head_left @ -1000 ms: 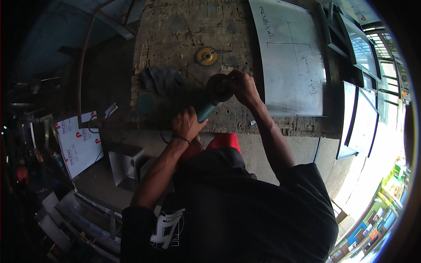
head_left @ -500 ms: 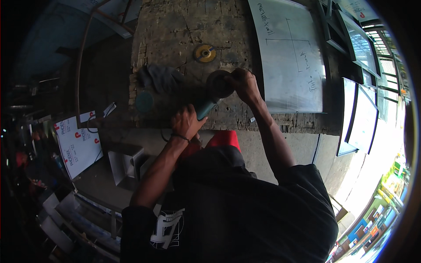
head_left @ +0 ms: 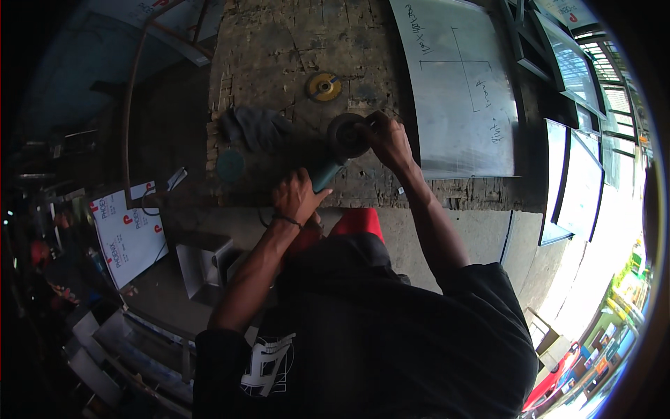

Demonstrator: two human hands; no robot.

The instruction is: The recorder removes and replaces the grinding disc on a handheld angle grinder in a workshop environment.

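A green angle grinder point(head_left: 325, 177) rests on the worn wooden workbench point(head_left: 265, 42), its round dark disc point(head_left: 342, 148) facing up. My left hand point(head_left: 296, 195) is wrapped round the grinder's body, at the end nearer me. At the disc's right side my right hand point(head_left: 391, 142) has its fingers bent and closed, with the fingertips on the disc near its middle. Whether a small part is between those fingertips is too dark to tell. A yellow disc with a metal centre point(head_left: 324, 87) lies flat just beyond the grinder.
Left of the grinder are a crumpled dark grey cloth point(head_left: 255, 128) and a round green disc point(head_left: 230, 165). A large metal sheet with drawn lines point(head_left: 460, 105) covers the bench's right part. Framed panels point(head_left: 569, 181) stand farther right. An open metal box point(head_left: 204, 269) sits below, left.
My right hand has shifted slightly at the disc, its fingers still bent there. My left hand keeps its hold on the grinder. The whole view has moved a little.
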